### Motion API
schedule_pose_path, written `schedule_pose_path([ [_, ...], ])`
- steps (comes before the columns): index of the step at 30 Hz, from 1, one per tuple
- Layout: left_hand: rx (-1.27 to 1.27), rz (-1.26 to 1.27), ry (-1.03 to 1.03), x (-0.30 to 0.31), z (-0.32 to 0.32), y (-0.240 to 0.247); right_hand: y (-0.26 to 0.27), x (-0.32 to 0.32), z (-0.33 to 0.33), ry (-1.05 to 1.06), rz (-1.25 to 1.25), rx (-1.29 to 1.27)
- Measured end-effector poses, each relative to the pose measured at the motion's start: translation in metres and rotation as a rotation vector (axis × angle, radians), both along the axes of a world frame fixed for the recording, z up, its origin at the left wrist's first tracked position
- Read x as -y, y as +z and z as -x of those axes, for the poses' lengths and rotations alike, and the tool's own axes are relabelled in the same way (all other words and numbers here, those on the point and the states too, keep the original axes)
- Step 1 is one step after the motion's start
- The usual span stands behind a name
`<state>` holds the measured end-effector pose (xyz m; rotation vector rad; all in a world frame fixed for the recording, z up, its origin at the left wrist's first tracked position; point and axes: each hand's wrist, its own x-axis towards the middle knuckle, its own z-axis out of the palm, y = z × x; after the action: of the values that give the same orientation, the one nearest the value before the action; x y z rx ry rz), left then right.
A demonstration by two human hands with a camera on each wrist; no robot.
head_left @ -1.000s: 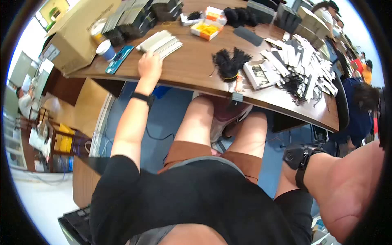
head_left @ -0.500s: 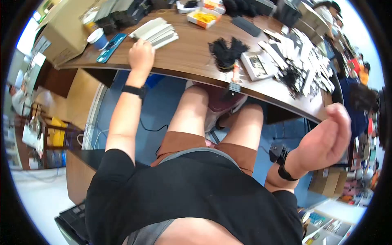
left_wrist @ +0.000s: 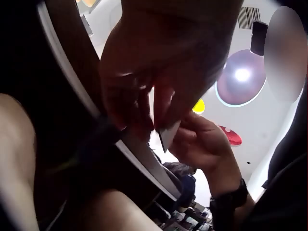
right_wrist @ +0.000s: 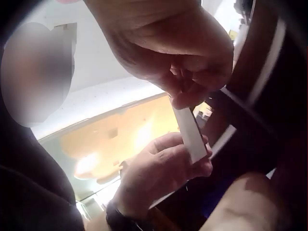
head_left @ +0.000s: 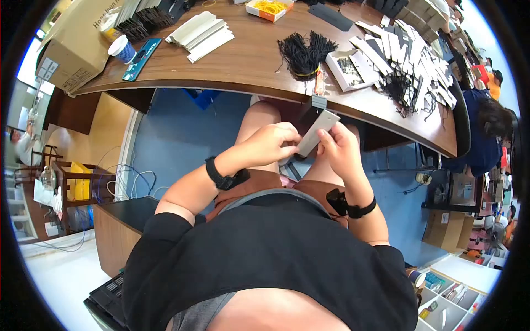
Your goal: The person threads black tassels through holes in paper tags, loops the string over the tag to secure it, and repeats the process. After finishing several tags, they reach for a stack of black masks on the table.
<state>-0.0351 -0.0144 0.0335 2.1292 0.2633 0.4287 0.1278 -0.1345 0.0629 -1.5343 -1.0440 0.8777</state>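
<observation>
A pale grey card strip (head_left: 316, 134) with a small hole at its upper end is held slantwise above the lap, just in front of the table edge. My left hand (head_left: 271, 144) pinches its lower end, and my right hand (head_left: 343, 151) grips the right side nearer the hole. In the right wrist view the strip (right_wrist: 189, 131) runs between the fingertips of both hands. The left wrist view shows it (left_wrist: 168, 134) almost edge-on, partly hidden by the left fingers. On the table lie a small stack of similar strips (head_left: 201, 36) and a bundle of black cords (head_left: 301, 58).
Toward the right, a white box (head_left: 349, 74) adjoins a heap of loose strips with black cords (head_left: 411, 60). An orange-white box of yellow bands (head_left: 269, 9) stands farther back. At left are a paper cup (head_left: 122, 49), a teal packet (head_left: 142, 58) and a large carton (head_left: 77, 49).
My left hand has left the stack on the table and come back over the lap with a strip. The right hand has swung in from the far right and now holds it too.
</observation>
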Motion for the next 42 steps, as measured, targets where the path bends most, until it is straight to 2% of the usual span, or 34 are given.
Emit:
schedule_pose_path([
  [3,0.066,0.131,0.161,-0.011,-0.016,-0.024,-0.032,-0.007,-0.010,-0.060,0.182,0.239],
  [4,0.015,0.128,0.245,-0.012,-0.020,-0.015,-0.045,-0.010,-0.014,-0.089,0.128,0.256],
  [5,0.036,0.040,0.281,-0.014,-0.023,-0.009,-0.047,-0.014,-0.017,-0.086,0.101,0.373],
  [7,0.102,0.061,0.332,-0.011,-0.031,0.002,-0.050,-0.020,-0.018,-0.075,0.044,0.606],
  [11,0.147,0.148,0.346,-0.010,-0.046,-0.010,-0.058,-0.025,-0.020,-0.055,0.107,0.211],
  [15,0.166,0.088,0.381,-0.011,-0.051,-0.009,-0.057,-0.027,-0.026,-0.047,0.084,0.187],
  [19,0.145,0.001,0.443,-0.011,-0.054,-0.009,-0.054,-0.026,-0.020,-0.173,0.151,0.519],
  [20,0.143,-0.021,0.453,-0.012,-0.054,-0.009,-0.039,-0.023,-0.016,-0.189,0.141,0.729],
  [23,0.118,-0.063,0.463,-0.016,-0.053,-0.003,-0.002,-0.019,-0.019,-0.215,0.203,0.840],
  [25,0.107,-0.070,0.463,-0.018,-0.054,-0.002,0.019,-0.029,-0.024,-0.222,0.097,0.654],
  [26,0.109,-0.065,0.462,-0.018,-0.054,-0.003,0.022,-0.040,-0.028,-0.203,0.007,0.656],
  [29,0.036,-0.107,0.482,-0.015,-0.051,0.006,0.029,-0.079,-0.039,-0.127,-0.197,0.851],
  [32,-0.021,-0.125,0.472,-0.019,-0.047,0.009,0.033,-0.105,-0.040,-0.100,-0.115,0.909],
  [36,-0.033,-0.112,0.439,-0.026,-0.036,0.010,0.030,-0.123,-0.037,-0.165,-0.134,1.014],
  [39,0.067,0.157,0.361,-0.036,-0.031,0.004,0.017,-0.132,-0.040,-0.123,-0.074,1.028],
  [42,0.052,0.460,0.254,-0.037,-0.026,0.010,0.024,-0.130,-0.038,-0.183,-0.062,1.033],
])
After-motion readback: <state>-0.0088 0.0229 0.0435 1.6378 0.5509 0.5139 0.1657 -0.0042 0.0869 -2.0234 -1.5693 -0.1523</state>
